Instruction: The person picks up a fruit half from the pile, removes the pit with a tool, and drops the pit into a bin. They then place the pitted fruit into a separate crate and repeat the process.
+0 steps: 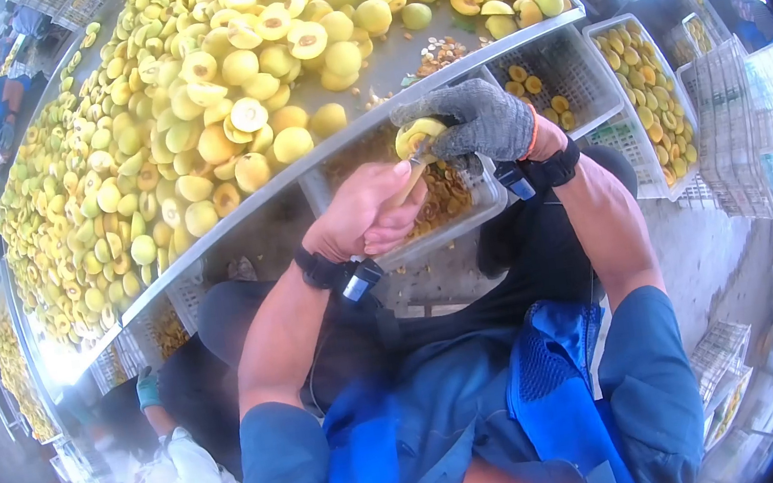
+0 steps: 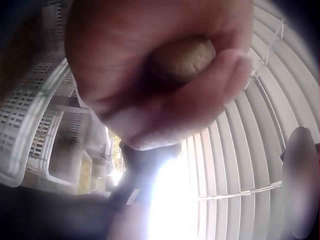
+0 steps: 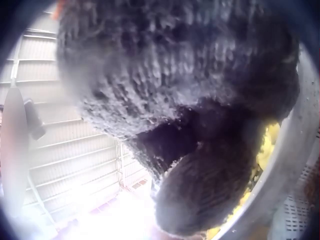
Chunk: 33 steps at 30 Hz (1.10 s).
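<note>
My bare left hand (image 1: 370, 209) grips a tool by its wooden handle (image 1: 405, 184); the handle's rounded end (image 2: 186, 57) shows inside the curled fingers of the left hand (image 2: 160, 95) in the left wrist view. The tool's upper end meets a yellow fruit (image 1: 417, 136), which my grey-gloved right hand (image 1: 480, 120) holds just above and to the right of the left hand. In the right wrist view the gloved hand (image 3: 185, 65) has its fingers curled, and the fruit is hidden there. Below both hands lies a crate of fruit pieces (image 1: 445, 202).
A metal-edged table (image 1: 253, 204) heaped with whole and halved yellow fruit (image 1: 189, 101) spans the far side. Small pits or scraps (image 1: 439, 54) lie near its edge. Crates of fruit (image 1: 648, 96) and stacked empty crates (image 1: 746, 127) stand right. Another person's gloved hand (image 1: 147, 389) is lower left.
</note>
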Available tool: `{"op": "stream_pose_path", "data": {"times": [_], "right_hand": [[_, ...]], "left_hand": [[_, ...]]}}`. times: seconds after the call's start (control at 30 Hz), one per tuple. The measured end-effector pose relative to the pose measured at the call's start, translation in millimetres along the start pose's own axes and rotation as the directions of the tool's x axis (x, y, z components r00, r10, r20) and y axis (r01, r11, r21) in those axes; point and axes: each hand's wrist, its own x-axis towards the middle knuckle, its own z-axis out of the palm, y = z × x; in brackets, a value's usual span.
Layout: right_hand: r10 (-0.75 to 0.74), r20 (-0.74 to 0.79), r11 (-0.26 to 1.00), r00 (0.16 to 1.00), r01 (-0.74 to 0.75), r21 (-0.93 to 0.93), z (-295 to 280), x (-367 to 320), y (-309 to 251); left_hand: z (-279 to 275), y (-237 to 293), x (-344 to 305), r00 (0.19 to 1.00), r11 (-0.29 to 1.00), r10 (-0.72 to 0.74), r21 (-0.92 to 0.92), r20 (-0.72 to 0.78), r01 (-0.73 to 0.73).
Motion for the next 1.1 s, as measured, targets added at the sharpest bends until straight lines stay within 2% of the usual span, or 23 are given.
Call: {"op": "stream_pose_path", "data": {"times": [0.07, 0.13, 0.17, 0.23, 0.27, 0.33, 0.37, 0.43, 0.47, 0.57, 0.67, 0.77, 0.87, 0.97, 1.07, 1.1], "right_hand": [[0.068, 0.054, 0.993, 0.996, -0.073, 0.096, 0, -1, -5], [0.233, 0.086, 0.957, 0.969, -0.244, 0.156, 1, -3, -15], [0.311, 0.106, 0.928, 0.944, -0.326, 0.18, 2, -4, -18], [0.14, -0.047, 0.989, 0.989, -0.137, 0.062, 15, -6, 4], [0.045, -0.112, 0.999, 0.993, -0.046, -0.007, 21, -6, 15], [-0.094, -0.231, 0.975, 0.968, 0.043, -0.217, 30, -6, 23], [-0.171, -0.279, 0.944, 0.945, 0.076, -0.321, 34, -6, 24], [-0.194, -0.335, 0.924, 0.922, 0.058, -0.377, 42, -6, 20], [-0.207, -0.36, 0.913, 0.91, 0.047, -0.405, 43, -6, 19], [-0.199, -0.274, 0.941, 0.941, 0.106, -0.321, 35, -4, 19], [-0.07, -0.173, 0.99, 0.982, 0.047, -0.132, 26, -1, 5], [-0.176, -0.12, 0.955, 0.977, 0.139, -0.264, 22, 1, 1], [-0.325, -0.146, 0.87, 0.935, 0.235, -0.433, 27, -1, 9], [-0.259, -0.165, 0.895, 0.952, 0.172, -0.413, 33, -8, 13], [-0.237, -0.15, 0.913, 0.96, 0.167, -0.371, 31, -8, 10], [-0.23, -0.145, 0.92, 0.962, 0.167, -0.354, 30, -8, 10]], "left_hand": [[-7, -3, 1, 0.999, 1.0, -0.028, 0.0, 0.032, 0.028], [-14, -2, 2, 0.995, 0.998, -0.061, -0.014, 0.074, 0.062], [-15, -2, 2, 0.999, 0.996, -0.021, 0.091, 0.029, 0.019], [-10, 2, 4, 0.996, 0.953, 0.073, 0.298, -0.042, -0.058], [-5, 3, 5, 0.972, 0.887, 0.187, 0.449, -0.14, -0.106], [5, 1, 9, 0.861, 0.686, 0.431, 0.718, -0.27, -0.118], [5, -4, 12, 0.789, 0.514, 0.576, 0.845, -0.214, -0.146], [3, -13, 18, 0.61, 0.109, 0.792, 0.987, -0.013, -0.12], [2, -13, 21, 0.585, 0.109, 0.811, 0.986, -0.015, -0.124], [2, -5, 16, 0.631, 0.076, 0.776, 0.992, 0.007, -0.103], [3, 1, 13, 0.669, 0.109, 0.743, 0.984, 0.012, -0.138], [7, 6, 8, 0.721, 0.179, 0.692, 0.974, -0.026, -0.137], [6, 3, 10, 0.647, -0.186, 0.728, 0.973, 0.229, -0.134], [5, -3, 10, 0.708, -0.28, 0.691, 0.957, 0.148, 0.072], [1, -5, 11, 0.698, -0.456, 0.647, 0.889, 0.306, 0.033], [4, -4, 12, 0.69, -0.305, 0.676, 0.951, 0.258, -0.057]]}}
